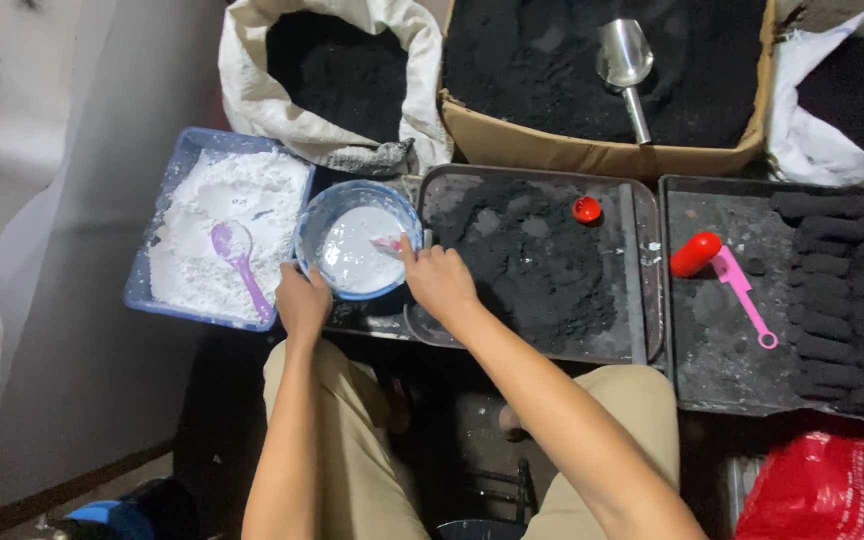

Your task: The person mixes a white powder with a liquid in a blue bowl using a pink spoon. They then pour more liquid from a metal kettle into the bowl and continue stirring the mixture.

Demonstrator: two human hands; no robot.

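- The person sits with knees in tan trousers apart at the near edge, both forearms reaching forward over a dark floor.
- The left hand (302, 300) is closed on the near rim of the round blue plastic bowl of white paste (357, 240), steadying it.
- The right hand (439, 280) pinches a small pink stirring tool (388, 243), its tip dipped in the paste at the bowl's right side.
- To stir well, I judge the bowl should stay pinned flat while the tool sweeps the wall, so no paste slops onto the black powder beside it.
- Left of the bowl, touching it, a blue rectangular plastic tray of white powder (167, 200) holds a purple plastic spoon (237, 255).
- Right of it, a grey metal tray of black powder (642, 260) carries a small red cap (586, 209).
- Farther right, a dark tray (687, 380) holds a red cylinder (696, 254), a pink scraper (744, 295) and rows of black sticks (847, 300).
- At the far edge stand white sacks of black powder (252, 90) and a cardboard box (592, 155) with a metal scoop (625, 60).
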